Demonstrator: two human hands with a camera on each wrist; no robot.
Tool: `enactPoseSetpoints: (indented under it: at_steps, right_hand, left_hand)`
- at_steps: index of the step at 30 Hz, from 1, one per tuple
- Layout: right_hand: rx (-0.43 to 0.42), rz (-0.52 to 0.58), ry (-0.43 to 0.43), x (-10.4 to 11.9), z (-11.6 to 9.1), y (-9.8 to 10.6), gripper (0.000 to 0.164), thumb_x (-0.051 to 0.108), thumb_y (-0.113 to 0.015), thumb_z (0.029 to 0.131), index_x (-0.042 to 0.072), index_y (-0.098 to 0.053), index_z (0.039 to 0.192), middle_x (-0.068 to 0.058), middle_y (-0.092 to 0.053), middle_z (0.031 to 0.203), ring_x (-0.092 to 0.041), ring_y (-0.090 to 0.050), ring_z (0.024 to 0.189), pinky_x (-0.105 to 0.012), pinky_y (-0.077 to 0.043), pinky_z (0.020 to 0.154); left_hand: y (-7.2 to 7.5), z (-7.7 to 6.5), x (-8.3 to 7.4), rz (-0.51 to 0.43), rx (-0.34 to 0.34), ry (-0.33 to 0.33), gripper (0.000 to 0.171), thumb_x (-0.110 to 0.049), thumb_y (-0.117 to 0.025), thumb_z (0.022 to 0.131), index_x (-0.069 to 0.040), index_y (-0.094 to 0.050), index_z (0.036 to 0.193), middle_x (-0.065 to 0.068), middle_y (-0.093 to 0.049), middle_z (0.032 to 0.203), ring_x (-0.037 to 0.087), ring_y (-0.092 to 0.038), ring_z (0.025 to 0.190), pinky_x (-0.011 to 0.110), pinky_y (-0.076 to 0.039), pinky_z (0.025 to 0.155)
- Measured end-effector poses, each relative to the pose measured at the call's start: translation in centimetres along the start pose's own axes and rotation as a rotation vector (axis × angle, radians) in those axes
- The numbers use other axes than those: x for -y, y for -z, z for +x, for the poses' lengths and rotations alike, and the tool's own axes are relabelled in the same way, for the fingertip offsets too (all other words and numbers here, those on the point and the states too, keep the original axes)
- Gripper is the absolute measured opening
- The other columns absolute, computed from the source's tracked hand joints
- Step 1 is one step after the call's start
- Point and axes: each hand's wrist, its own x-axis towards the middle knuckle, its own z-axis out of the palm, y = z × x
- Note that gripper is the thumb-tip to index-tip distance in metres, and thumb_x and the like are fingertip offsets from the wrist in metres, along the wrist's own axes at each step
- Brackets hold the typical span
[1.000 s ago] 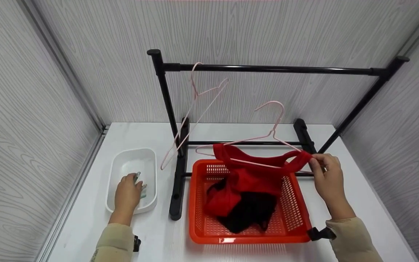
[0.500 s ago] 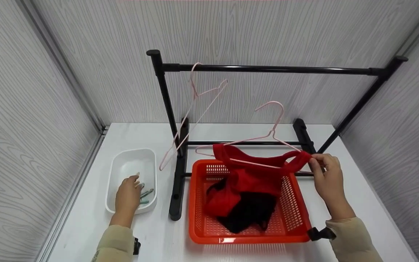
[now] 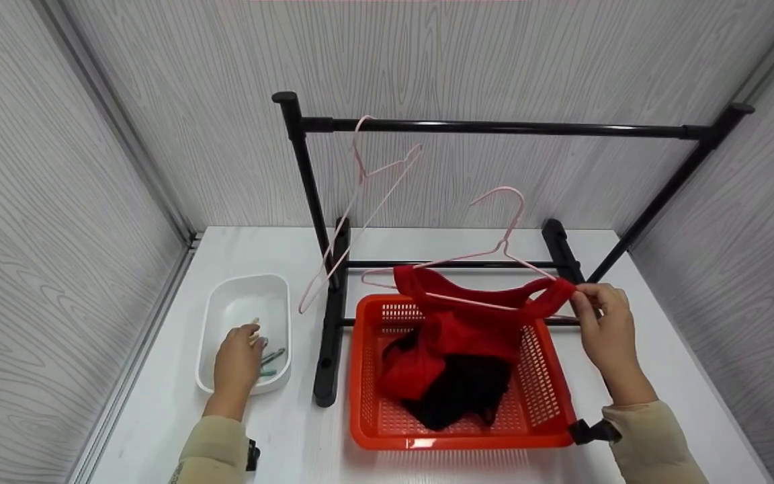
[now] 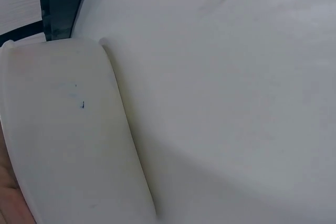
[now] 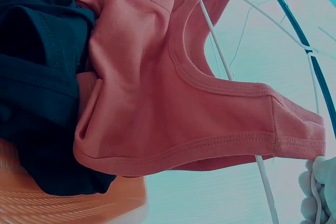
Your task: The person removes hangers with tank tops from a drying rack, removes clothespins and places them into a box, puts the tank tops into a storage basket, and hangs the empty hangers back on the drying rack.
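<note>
My left hand (image 3: 236, 359) is inside the white tub (image 3: 205, 323), its fingers by several small greenish clips (image 3: 273, 356). A pale bit shows at the fingertips; it is too small to tell whether a clip is held. My right hand (image 3: 607, 329) pinches the shoulder strap of a red sleeveless top (image 3: 471, 329) at the end of a pink wire hanger (image 3: 511, 228). Both straps are over that hanger, and its hook is free of the rail. In the right wrist view, the fingers (image 5: 307, 190) grip at the hanger's wire beside the strap (image 5: 299, 137).
A black garment rack (image 3: 494, 128) stands behind, with a second pink hanger (image 3: 387, 195) hooked on its rail at the left. Below the top is a red-orange basket (image 3: 461, 442) holding black cloth (image 3: 461, 390). Patterned walls (image 3: 58, 202) close in the white table (image 3: 306, 437).
My left hand's fingers have shifted slightly in the tub, and more of the clips shows beside them. The right hand, top and hanger have stayed in place.
</note>
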Motion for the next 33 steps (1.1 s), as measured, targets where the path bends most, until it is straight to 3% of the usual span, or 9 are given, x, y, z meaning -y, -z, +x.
enactPoseSetpoints:
  at_steps: [6,16,22,28,33]
  right_hand:
    - [-0.007,0.009,0.009,-0.1,-0.1,0.1,0.007,-0.003,-0.066,0.093,-0.008,-0.066,0.099,-0.016,-0.065,0.087,0.002,-0.044,0.089,-0.025,-0.037,0.078]
    - [-0.03,0.001,0.066,-0.2,0.0,0.0,0.007,-0.007,-0.065,0.092,-0.01,-0.066,0.098,-0.017,-0.065,0.088,0.003,-0.042,0.089,-0.019,-0.036,0.078]
    - [-0.042,0.007,0.052,-0.2,0.0,0.0,0.007,-0.007,-0.065,0.092,-0.009,-0.066,0.098,-0.017,-0.064,0.087,0.003,-0.043,0.089,-0.022,-0.036,0.078]
    - [-0.037,0.017,0.028,-0.2,0.1,0.1,0.007,-0.005,-0.065,0.093,-0.009,-0.066,0.099,-0.016,-0.065,0.088,0.001,-0.044,0.09,-0.022,-0.036,0.08]
    - [-0.042,0.019,0.022,-0.1,0.1,0.2,0.007,-0.005,-0.064,0.093,-0.009,-0.066,0.099,-0.016,-0.065,0.089,0.001,-0.044,0.09,-0.021,-0.035,0.081]
  left_hand:
    - [0.4,-0.2,-0.6,0.007,-0.048,-0.035,0.036,-0.015,-0.054,0.104,0.003,-0.055,0.135,0.025,-0.057,0.132,0.043,-0.054,0.123,0.053,-0.042,0.103]
    - [1.7,-0.2,-3.1,0.014,-0.218,-0.153,0.031,-0.018,-0.055,0.103,0.003,-0.061,0.125,0.022,-0.061,0.124,0.04,-0.058,0.116,0.051,-0.047,0.097]
    - [3.1,-0.6,-5.5,-0.003,-0.303,-0.228,0.028,-0.016,-0.057,0.102,0.001,-0.062,0.124,0.021,-0.061,0.125,0.04,-0.058,0.116,0.05,-0.047,0.096]
    - [4.9,-1.0,-8.9,-0.042,-0.428,-0.332,0.024,-0.012,-0.06,0.1,0.001,-0.065,0.119,0.02,-0.063,0.12,0.04,-0.06,0.11,0.05,-0.049,0.091]
    - [5.8,-1.6,-11.8,-0.055,-0.483,-0.428,0.022,-0.011,-0.063,0.098,0.0,-0.066,0.116,0.018,-0.064,0.117,0.037,-0.061,0.105,0.048,-0.05,0.089]
